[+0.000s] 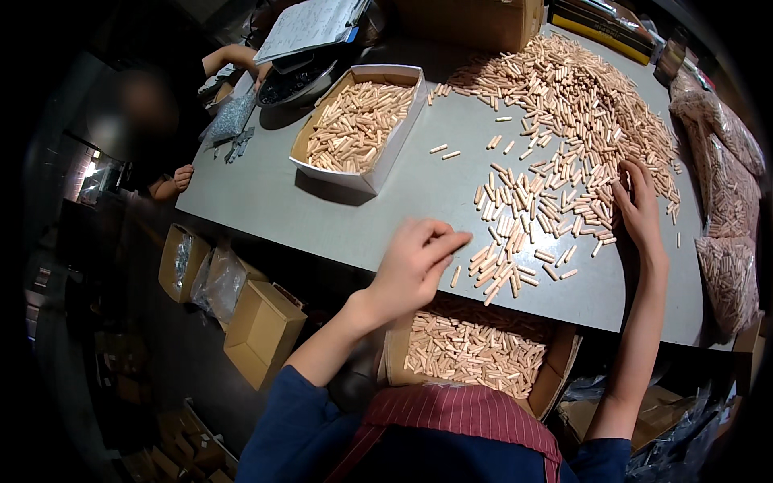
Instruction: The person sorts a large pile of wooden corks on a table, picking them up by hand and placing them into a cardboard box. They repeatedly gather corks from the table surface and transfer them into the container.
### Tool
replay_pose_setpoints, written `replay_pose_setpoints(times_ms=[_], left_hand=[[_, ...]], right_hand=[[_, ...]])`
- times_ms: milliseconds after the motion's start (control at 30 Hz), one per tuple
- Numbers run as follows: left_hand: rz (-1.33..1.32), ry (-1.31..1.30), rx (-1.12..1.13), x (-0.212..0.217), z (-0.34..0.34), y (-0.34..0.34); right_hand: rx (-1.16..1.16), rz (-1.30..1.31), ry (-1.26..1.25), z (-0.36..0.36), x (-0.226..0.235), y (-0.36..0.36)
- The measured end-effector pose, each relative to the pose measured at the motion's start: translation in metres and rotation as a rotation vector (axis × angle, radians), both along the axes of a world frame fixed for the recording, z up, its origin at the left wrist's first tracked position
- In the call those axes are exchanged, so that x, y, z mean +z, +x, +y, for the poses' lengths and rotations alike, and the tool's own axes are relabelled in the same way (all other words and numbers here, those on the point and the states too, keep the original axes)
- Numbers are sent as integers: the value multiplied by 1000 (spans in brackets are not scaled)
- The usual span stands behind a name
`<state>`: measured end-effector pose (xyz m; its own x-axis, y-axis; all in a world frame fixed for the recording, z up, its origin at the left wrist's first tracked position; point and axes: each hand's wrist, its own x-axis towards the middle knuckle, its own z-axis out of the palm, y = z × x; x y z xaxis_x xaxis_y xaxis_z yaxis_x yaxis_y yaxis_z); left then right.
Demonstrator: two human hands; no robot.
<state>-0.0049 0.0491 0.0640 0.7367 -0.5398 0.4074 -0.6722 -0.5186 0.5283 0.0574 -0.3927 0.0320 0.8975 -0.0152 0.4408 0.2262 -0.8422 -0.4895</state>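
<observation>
Small pale wooden dowels [555,88] lie heaped at the far right of a grey table [266,193]. A looser spread of dowels [515,213] reaches from the heap toward the near edge. My left hand [419,258] hovers by the near left side of this spread, slightly blurred. Its fingers are partly bent, with the forefinger and thumb apart, and no dowel shows between them. At the right side of the heap, my right hand [638,205] rests its parted, bent fingers against the dowels. Below the table edge, an open cardboard box [394,358] in front of me holds many dowels.
A white-sided box [394,153] of dowels stands left of the heap. Clear bags of dowels [725,201] line the right edge. Across the far left corner, a co-worker's hand [183,177] touches the table near a dark bowl [294,84]. Empty-looking cartons [262,334] sit lower left.
</observation>
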Motion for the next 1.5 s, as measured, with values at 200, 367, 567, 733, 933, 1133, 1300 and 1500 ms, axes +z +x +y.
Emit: replay_pose_setpoints(times_ms=[200, 367, 567, 733, 933, 1133, 1300, 1500], left_hand=[[45, 16, -211, 2, 8, -10], [581, -325, -88, 8, 5, -16], [39, -40, -335, 3, -31, -5], [11, 126, -449, 0, -60, -14], [11, -72, -139, 5, -34, -3], [-110, -40, -195, -1, -37, -7], [-96, -64, -116, 0, -54, -9], [-104, -38, -133, 1, -62, -3]], right_hand=[[0, -23, -17, -3, -4, 0], [0, 9, 7, 0, 2, -1], [-18, 5, -14, 2, 4, -1], [-2, 16, 31, 3, 6, -2], [-27, -19, -17, 5, 5, -3], [-34, -8, 6, 3, 3, -2], [-35, 3, 2, 3, 4, -2], [-34, 7, 4, 4, 3, -2]])
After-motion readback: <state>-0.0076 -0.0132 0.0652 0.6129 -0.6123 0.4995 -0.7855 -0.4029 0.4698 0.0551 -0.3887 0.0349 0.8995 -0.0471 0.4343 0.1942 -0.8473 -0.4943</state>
